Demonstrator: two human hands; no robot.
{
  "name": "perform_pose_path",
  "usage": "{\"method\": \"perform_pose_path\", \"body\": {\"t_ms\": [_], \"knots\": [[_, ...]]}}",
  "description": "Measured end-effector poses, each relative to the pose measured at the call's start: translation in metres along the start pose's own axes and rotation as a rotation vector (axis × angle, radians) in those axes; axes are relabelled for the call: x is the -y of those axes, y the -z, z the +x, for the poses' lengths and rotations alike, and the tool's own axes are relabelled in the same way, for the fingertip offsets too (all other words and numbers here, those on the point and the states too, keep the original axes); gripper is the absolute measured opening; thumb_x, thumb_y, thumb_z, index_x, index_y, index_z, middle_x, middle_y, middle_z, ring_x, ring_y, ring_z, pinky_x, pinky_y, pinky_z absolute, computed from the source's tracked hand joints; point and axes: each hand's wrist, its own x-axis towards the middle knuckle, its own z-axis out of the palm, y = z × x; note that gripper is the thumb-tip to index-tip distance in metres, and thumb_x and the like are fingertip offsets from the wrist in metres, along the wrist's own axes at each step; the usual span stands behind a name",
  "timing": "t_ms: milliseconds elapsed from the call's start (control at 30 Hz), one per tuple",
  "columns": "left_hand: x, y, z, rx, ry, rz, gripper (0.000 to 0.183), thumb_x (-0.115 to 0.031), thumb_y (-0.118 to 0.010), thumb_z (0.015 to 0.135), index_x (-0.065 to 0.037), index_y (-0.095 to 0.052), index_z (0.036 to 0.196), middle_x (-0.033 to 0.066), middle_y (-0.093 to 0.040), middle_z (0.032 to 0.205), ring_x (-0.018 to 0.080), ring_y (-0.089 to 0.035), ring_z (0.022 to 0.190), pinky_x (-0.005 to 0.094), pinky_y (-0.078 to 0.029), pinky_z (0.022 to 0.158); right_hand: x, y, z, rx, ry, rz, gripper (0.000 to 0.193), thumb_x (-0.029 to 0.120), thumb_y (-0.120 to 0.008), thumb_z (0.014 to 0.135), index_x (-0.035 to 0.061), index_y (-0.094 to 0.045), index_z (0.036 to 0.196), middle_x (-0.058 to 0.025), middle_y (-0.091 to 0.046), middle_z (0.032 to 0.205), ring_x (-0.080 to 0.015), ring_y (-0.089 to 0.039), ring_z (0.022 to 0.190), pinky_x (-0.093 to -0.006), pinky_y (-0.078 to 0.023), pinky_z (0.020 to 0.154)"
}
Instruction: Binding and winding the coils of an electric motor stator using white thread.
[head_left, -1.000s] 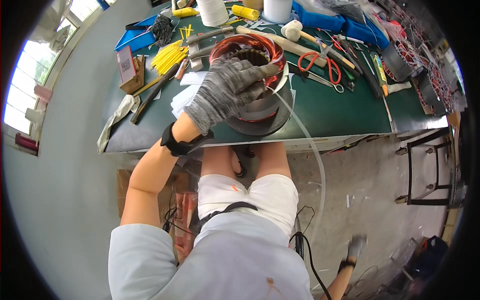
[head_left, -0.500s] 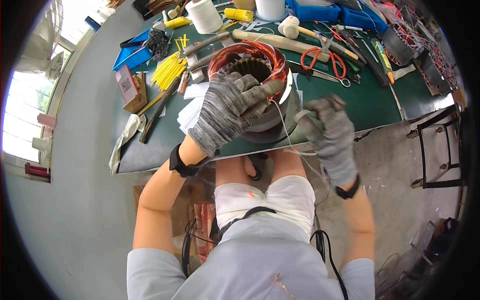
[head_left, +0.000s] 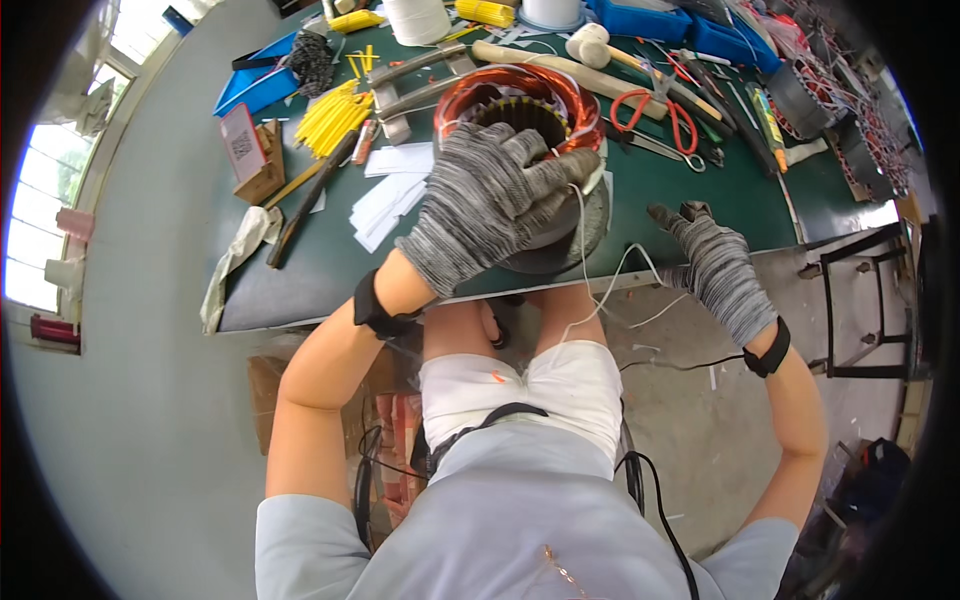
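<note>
A motor stator [head_left: 583, 100] with a ring of copper windings stands at the table's near edge, its hollow core facing up. My left hand [head_left: 490, 195], in a grey knit glove, lies over its near rim, fingers bent around the edge. From beside that thumb, a white cord [head_left: 584, 245] hangs down and loops to the right. My right hand [head_left: 715, 260], gloved alike, is off the table's front edge, right of the stator. Its fingers are curled, and the cord runs to its lower side; the exact grip is partly hidden.
White paper slips [head_left: 390, 205] and yellow sticks [head_left: 335, 115] lie left of the stator. Behind it are a mallet [head_left: 588, 45], a wooden bar [head_left: 560, 72] and red-handled scissors [head_left: 655, 120]. More wound stators [head_left: 805, 95] stand far right; a metal frame [head_left: 870, 300] is beside the table.
My right hand has moved right, away from the stator, and the cord now spans a wider loop. The left hand stays on the stator. The whole view has shifted slightly.
</note>
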Motion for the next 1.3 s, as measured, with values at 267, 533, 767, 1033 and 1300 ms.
{"method": "perform_pose_path", "body": {"t_ms": [267,533,767,1033,1300], "knots": [[0.002,0.004,0.002,-0.030,0.031,0.045,0.026,-0.021,-0.064,0.075,-0.014,-0.064,0.099,0.0063,-0.056,0.085,0.0270,-0.053,0.076,0.0390,-0.043,0.068,-0.028,-0.011,0.002,-0.620,0.382,0.249,0.018,0.010,-0.062,0.081,0.0016,-0.059,0.096,-0.0191,-0.060,0.093,-0.0349,-0.056,0.093,-0.0406,-0.047,0.078],[-0.014,-0.004,0.008,-0.061,0.036,0.053,0.022,-0.026,-0.050,0.082,-0.021,-0.064,0.098,0.0094,-0.058,0.075,0.0279,-0.057,0.069,0.0442,-0.043,0.058,0.090,-0.057,-0.007,-0.321,-0.140,2.163,0.016,0.013,-0.060,0.087,0.0017,-0.057,0.098,-0.0002,-0.055,0.078,-0.0115,-0.052,0.068,-0.0263,-0.042,0.059],[0.001,-0.012,0.003,-0.087,-0.040,0.128,0.023,-0.028,-0.049,0.082,-0.025,-0.064,0.100,0.0061,-0.059,0.081,0.0242,-0.059,0.073,0.0420,-0.042,0.060,0.067,0.005,0.009,-0.702,0.404,1.265,0.014,0.018,-0.049,0.092,0.0076,-0.056,0.098,0.0033,-0.042,0.065,-0.0050,-0.033,0.048,-0.0197,-0.026,0.044],[0.001,-0.007,-0.008,-0.018,-0.065,0.101,0.026,-0.031,-0.056,0.075,-0.027,-0.063,0.100,0.0016,-0.053,0.079,0.0220,-0.054,0.074,0.0410,-0.040,0.062,0.083,0.044,0.001,-0.041,-0.126,2.485,0.010,0.018,-0.046,0.094,0.0121,-0.054,0.093,0.0062,-0.035,0.059,-0.0037,-0.027,0.038,-0.0200,-0.021,0.031],[0.014,0.000,0.004,-0.047,-0.020,-0.310,0.038,-0.034,-0.065,0.071,-0.021,-0.062,0.106,0.0088,-0.060,0.091,0.0272,-0.059,0.083,0.0421,-0.043,0.077,0.051,-0.013,0.025,-0.432,0.133,1.801,0.024,0.035,-0.043,0.095,0.0133,-0.050,0.089,0.0089,-0.036,0.065,-0.0011,-0.032,0.054,-0.0176,-0.026,0.049]]}}
